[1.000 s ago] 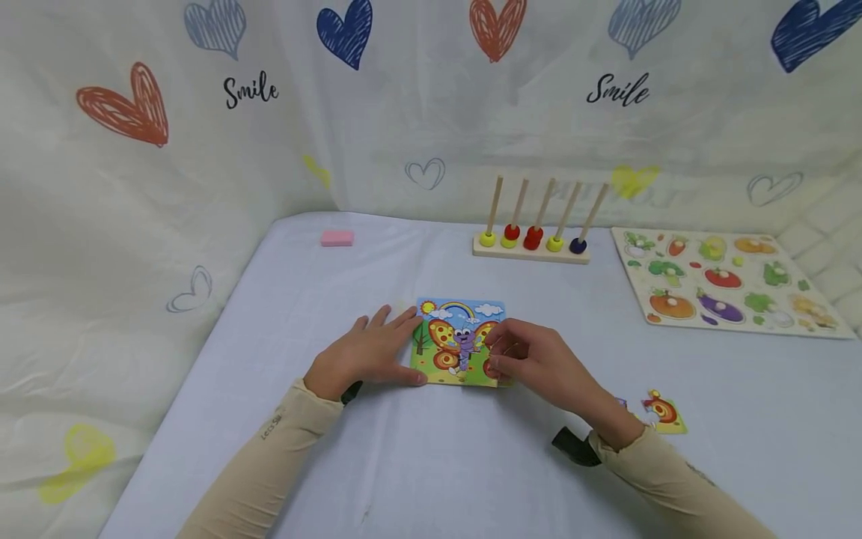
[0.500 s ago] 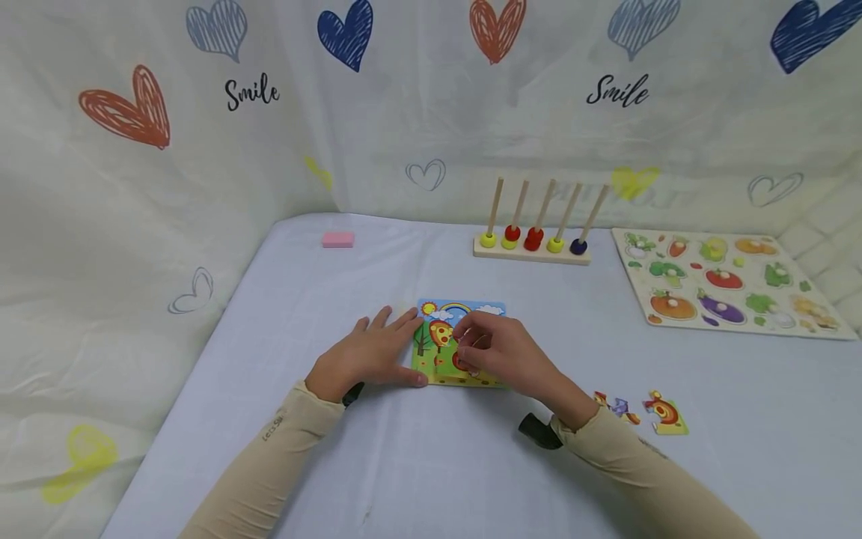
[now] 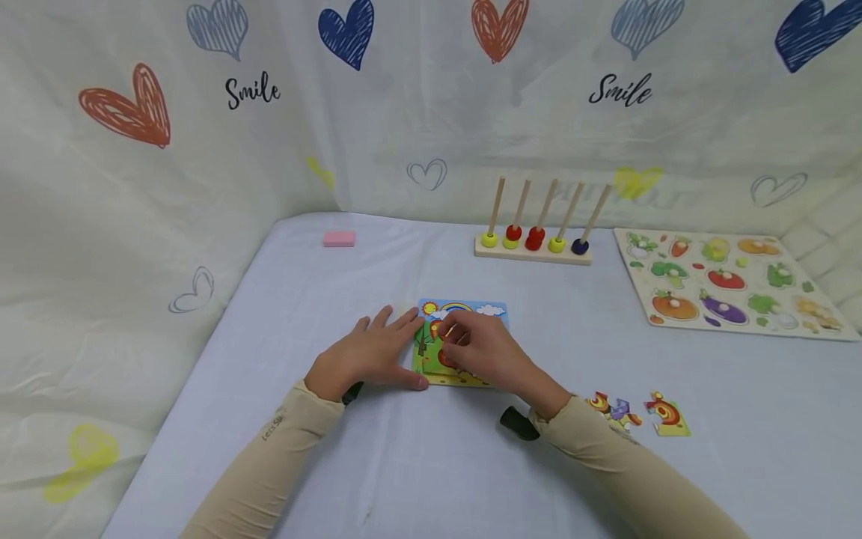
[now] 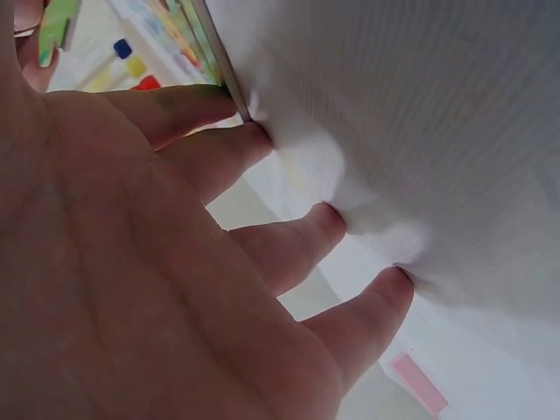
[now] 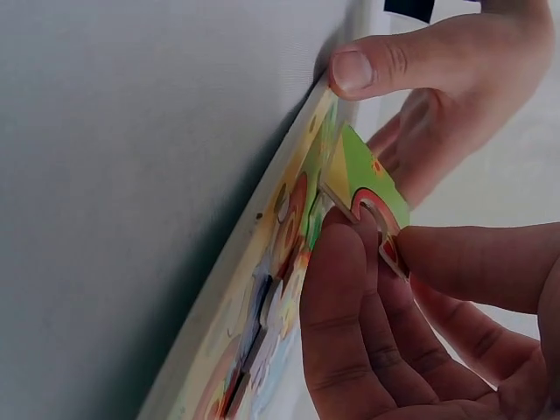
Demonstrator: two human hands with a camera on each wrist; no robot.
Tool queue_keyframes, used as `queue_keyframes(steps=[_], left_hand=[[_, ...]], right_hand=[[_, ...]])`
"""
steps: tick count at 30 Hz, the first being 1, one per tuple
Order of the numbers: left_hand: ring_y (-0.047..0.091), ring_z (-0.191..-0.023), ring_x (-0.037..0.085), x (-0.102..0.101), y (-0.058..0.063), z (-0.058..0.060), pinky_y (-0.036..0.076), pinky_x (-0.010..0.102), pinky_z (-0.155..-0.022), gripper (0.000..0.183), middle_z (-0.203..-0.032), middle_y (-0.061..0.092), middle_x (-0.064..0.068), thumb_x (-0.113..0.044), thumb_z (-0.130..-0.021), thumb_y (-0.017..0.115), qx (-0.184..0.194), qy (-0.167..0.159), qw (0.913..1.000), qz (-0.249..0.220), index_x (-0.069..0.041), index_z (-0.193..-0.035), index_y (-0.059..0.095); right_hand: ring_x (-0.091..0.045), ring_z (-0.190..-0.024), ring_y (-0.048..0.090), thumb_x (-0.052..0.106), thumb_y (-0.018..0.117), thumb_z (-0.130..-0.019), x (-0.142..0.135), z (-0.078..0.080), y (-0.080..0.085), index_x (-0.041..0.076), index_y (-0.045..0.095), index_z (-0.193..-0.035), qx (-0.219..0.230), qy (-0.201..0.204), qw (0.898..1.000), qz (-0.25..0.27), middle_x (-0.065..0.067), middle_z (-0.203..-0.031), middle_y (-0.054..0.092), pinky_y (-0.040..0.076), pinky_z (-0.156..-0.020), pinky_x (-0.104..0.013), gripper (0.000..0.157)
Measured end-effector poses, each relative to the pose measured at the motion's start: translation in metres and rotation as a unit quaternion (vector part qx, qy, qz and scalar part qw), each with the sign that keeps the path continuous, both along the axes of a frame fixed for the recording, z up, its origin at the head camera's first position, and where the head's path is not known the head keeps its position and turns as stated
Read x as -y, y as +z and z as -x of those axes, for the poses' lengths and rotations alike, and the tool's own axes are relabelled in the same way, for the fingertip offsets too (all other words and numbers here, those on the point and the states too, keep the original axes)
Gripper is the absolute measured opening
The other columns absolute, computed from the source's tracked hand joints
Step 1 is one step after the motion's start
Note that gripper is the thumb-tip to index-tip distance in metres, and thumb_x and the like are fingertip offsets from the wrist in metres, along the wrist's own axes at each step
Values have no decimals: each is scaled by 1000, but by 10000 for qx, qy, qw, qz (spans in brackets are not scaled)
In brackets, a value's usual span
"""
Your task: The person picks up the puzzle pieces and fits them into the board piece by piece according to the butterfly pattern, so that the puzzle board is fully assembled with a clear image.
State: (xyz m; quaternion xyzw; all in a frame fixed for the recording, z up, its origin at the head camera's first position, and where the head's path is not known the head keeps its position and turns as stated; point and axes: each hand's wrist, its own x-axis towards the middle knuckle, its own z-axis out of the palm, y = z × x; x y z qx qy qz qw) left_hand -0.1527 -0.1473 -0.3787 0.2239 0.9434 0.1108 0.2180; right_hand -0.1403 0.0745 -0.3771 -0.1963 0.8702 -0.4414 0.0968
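My left hand (image 3: 370, 355) lies with fingers spread at the left side of a butterfly jigsaw board (image 3: 494, 308), thumb and fingertips at its edge. In the left wrist view those fingers are straight, pressing the white cloth beside the board. Above the board's lower left part, my right hand (image 3: 488, 348) pinches a jigsaw piece (image 5: 376, 179) between thumb and fingers. Green with a red curve, the piece is tilted over the board in the right wrist view. The right hand hides much of the butterfly picture in the head view.
Loose jigsaw pieces lie right of the board: one with a red-orange swirl (image 3: 669, 415) and a purple one (image 3: 621, 412) by the right sleeve. Behind stand a bead stacker with wooden pegs (image 3: 534, 251) and a vegetable peg puzzle (image 3: 734, 288). A pink block (image 3: 339, 239) sits back left.
My right hand has moved left across the board, carrying the jigsaw piece from its right side to its lower left. Loose pieces behind that forearm have come into view. The left hand stays put.
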Motion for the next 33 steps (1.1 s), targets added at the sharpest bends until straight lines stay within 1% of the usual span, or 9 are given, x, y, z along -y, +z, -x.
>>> queue_keyframes(steps=[5,11,14,18,21,25,28,33], left_hand=[[7,-162,43,-1,1,-1,15,66,-125,105,-179,16,2,-60,-93,78,-8,-27,10000,41,-15,-172,26],[9,-162,44,-2,2,-2,16,67,-124,104,-179,17,3,-60,-93,78,-92,-98,9999,73,-14,-171,27],[9,-162,45,-3,2,-2,16,67,-124,104,-179,16,2,-60,-93,78,-99,-105,9999,75,-14,-171,27],[8,-162,45,-3,2,-2,15,68,-124,104,-179,15,2,-59,-93,78,-74,-90,9999,72,-14,-172,26],[7,-162,45,-3,3,-2,15,68,-124,105,-179,15,2,-59,-93,79,-45,-77,9999,61,-14,-172,26],[7,-162,45,-2,2,-2,14,68,-124,105,-179,15,2,-59,-93,78,-11,-74,10000,51,-14,-172,25],[6,-162,46,-2,2,-2,14,69,-124,105,-179,14,3,-59,-94,78,-14,-90,10000,27,-14,-172,25],[6,-162,46,0,3,-2,13,69,-124,104,-179,14,4,-59,-94,78,-18,-113,9999,-5,-13,-172,25]], right_hand=[[-15,-81,69,2,71,-97,5,2,-2,6,72,-107,-21,-21,9998,-204,1,-89,72,59,-79,-35,11],[-14,-83,67,1,72,-97,8,3,-2,5,72,-106,-97,90,9991,-396,1,-89,72,58,-76,-33,11],[-15,-83,64,0,72,-96,8,5,-2,4,72,-106,-210,162,9981,-547,2,-87,70,56,-75,-32,11],[-17,-85,62,-2,72,-96,8,8,-3,1,72,-106,-411,295,9960,-738,1,-89,69,56,-78,-34,11],[-18,-88,62,-2,73,-96,10,10,-4,0,73,-107,-411,324,9950,-845,-1,-93,69,57,-82,-35,12],[-19,-90,62,0,73,-96,14,13,-5,-1,74,-109,-316,363,9931,-1067,-3,-95,70,57,-82,-35,13],[-19,-88,61,1,74,-96,16,16,-6,0,75,-106,-279,424,9909,-1243,-1,-91,70,56,-80,-35,10],[-19,-85,59,1,75,-96,21,18,-6,4,74,-98,-244,492,9874,-1481,2,-82,66,53,-76,-34,3]])
